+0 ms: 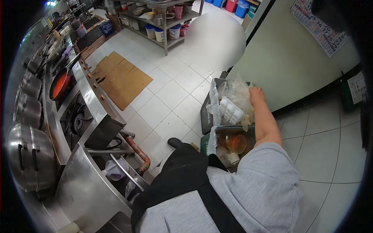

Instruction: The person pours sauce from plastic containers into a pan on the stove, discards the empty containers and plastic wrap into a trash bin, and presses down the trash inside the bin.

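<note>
My right hand [256,95] reaches out over the far edge of a grey bin [208,120] lined with a clear bag. Its fingers are curled at a crumpled clear plastic bag [237,93], but what they hold is too small to make out. A white moulded tray [230,111] lies in the same bin. Nearer to me, a green bin [204,144] holds an orange-stained clear container [236,143] and other waste. My left hand is not visible.
A steel stove [93,93] with a pan of red sauce [60,84] runs along the left. Cardboard [124,79] lies on the tiled floor. Steel shelves [166,29] with tubs stand ahead. A pale green door or panel [289,58] is at the right.
</note>
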Demonstrator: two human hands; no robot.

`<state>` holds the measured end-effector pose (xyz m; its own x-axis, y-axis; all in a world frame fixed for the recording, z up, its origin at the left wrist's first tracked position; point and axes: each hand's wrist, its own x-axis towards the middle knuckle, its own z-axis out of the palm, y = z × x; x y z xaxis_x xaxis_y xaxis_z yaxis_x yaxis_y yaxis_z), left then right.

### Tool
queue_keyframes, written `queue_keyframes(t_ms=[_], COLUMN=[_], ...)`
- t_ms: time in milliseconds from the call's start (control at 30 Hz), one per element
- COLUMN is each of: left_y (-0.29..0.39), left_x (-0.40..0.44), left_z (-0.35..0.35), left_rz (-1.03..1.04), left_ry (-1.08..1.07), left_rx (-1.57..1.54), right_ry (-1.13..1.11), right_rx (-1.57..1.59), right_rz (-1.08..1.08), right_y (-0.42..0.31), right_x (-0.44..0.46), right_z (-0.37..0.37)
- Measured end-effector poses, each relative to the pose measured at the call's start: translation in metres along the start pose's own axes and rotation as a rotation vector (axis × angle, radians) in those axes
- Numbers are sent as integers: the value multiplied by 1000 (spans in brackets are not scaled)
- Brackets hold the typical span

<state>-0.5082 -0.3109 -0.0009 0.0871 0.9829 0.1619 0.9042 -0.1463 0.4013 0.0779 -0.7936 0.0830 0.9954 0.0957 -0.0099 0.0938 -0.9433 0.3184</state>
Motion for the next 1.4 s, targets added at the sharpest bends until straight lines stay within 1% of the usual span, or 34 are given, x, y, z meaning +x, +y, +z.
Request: queue_keyframes(t_ms=[33, 67, 100, 167, 233, 300, 333, 400, 433, 500, 533, 600, 633, 700, 733, 800, 833, 900, 933, 1000, 1033, 1100, 1133, 1167, 1233, 1267, 1333, 1367, 1400], left_y=[4, 8, 8, 20, 30, 37, 39, 42, 45, 51, 54, 59, 61, 66, 69, 74, 77, 83, 86, 89, 90, 94, 96, 96, 97, 98, 99, 100, 102], left_x=[2, 3, 7, 11, 18, 25, 28, 34, 36, 42, 46, 51, 54, 58, 60, 64, 67, 72, 75, 79, 82, 86, 87, 90, 96, 100, 106, 110, 115], left_z=[1, 3, 3, 10, 14, 19, 21, 24, 25, 28, 29, 29, 29, 30, 31, 30, 30, 31, 31, 30, 29, 27, 28, 28, 25, 23, 20, 18, 15], left_rz=[6, 16, 25, 41, 63, 81, 87, 101, 99, 110, 116, 115, 112, 109, 109, 104, 105, 104, 98, 90, 90, 91, 90, 91, 93, 101, 117, 139, 153], left_ry=[1, 0, 2, -8, -20, -27, -29, -37, -42, -54, -55, -53, -53, -57, -58, -64, -66, -67, -70, -77, -84, -88, -87, -87, -83, -87, -86, -86, -80], left_rx=[5, 11, 20, 39, 58, 80, 87, 104, 120, 146, 159, 180, 193, 217, 233, 257, 267, 290, 301, 328, 338, 365, 372, 379, 391, 400, 412, 416, 415], right_ry=[-84, -145, -206, -334, -494, -572, -579, -173, -181, -317, -326, -389, -392, -480, -485, -450, -453, -599, -603, -691, -699, -835, -872, -874, -693, -701, -616, -625, -585], right_rx=[27, 88, 147, 103, 0, 35, 40, 2, 1, 303, 307, 475, 480, 575, 577, 947, 950, 1118, 1119, 1248, 1245, 1454, 1511, 1512, 1277, 1284, 886, 892, 931], right_rz=[-42, 8, 64, 79, 48, 77, 100, 37, 52, 34, 47, 45, 47, -79, -70, -97, -90, 26, 34, 265, 274, 587, 611, 613, 499, 506, 661, 670, 675], right_y=[-13, -27, -49, -84, -111, -123, -121, -113, -103, -76, -66, -50, -43, -28, -15, 17, 32, 60, 71, 92, 99, 113, 120, 126, 126, 120, 110, 109, 104], right_x=[1, 4, 1, -5, -29, -40, -43, -42, -34, -18, -14, -4, 2, 13, 24, 53, 61, 73, 73, 71, 68, 62, 61, 59, 53, 50, 44, 40, 37], right_z=[4, 6, -7, -23, -46, -32, -10, 39, 50, 70, 69, 60, 49, 32, 42, 66, 68, 68, 61, 48, 47, 49, 65, 81, 112, 129, 150, 159, 159])
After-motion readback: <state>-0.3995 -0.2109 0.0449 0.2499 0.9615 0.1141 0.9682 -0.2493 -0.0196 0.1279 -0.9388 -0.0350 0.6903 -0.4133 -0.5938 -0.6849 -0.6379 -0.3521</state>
